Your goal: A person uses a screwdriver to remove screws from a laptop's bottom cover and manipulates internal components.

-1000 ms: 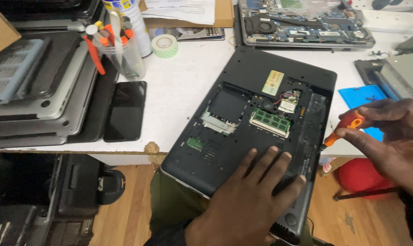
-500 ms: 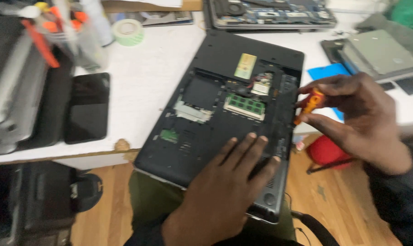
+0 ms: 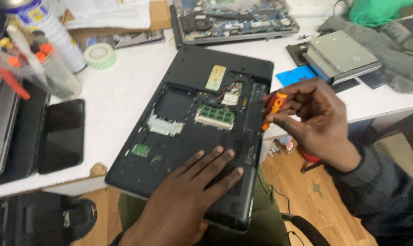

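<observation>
Across the middle of the frame, an opened black laptop (image 3: 188, 132) lies bottom-up on the white worktop (image 3: 120, 86), its lower edge overhanging. The left hand (image 3: 188, 200) presses flat on it, fingers spread and gripping nothing. The right hand (image 3: 311, 118) has its fingers pinched shut around a small orange screwdriver (image 3: 274, 107) at the laptop's right edge. The laptop looks rigid and fairly heavy, its exposed green memory board (image 3: 215, 116) fragile; hold it by the casing edges.

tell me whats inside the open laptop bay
In the laptop bay: a green memory stick, a silver bracket, a small green card and red wires. The left hand covers the near part.
</observation>
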